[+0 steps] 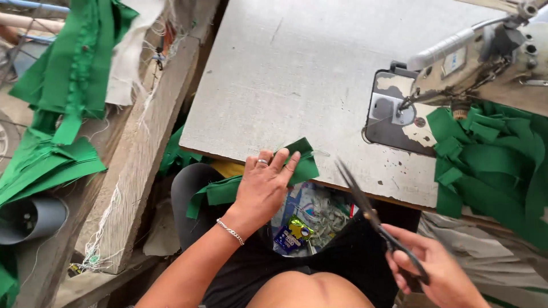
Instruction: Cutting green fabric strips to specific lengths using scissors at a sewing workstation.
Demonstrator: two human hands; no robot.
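Note:
My left hand (264,185) rests flat on a strip of green fabric pieces (301,161) at the near edge of the grey sewing table (297,74). The strip trails down off the edge toward my lap. A ring and a chain bracelet are on that hand. My right hand (439,271) holds black scissors (365,199) by the handles. The blades are closed and point up toward the table edge, just right of the fabric and apart from it.
A worn sewing machine (474,57) stands at the table's right, with a heap of green fabric pieces (491,159) beside it. More green cloth (63,85) and white cloth hang over a wooden bench at left. Scraps and wrappers (302,222) lie below the table.

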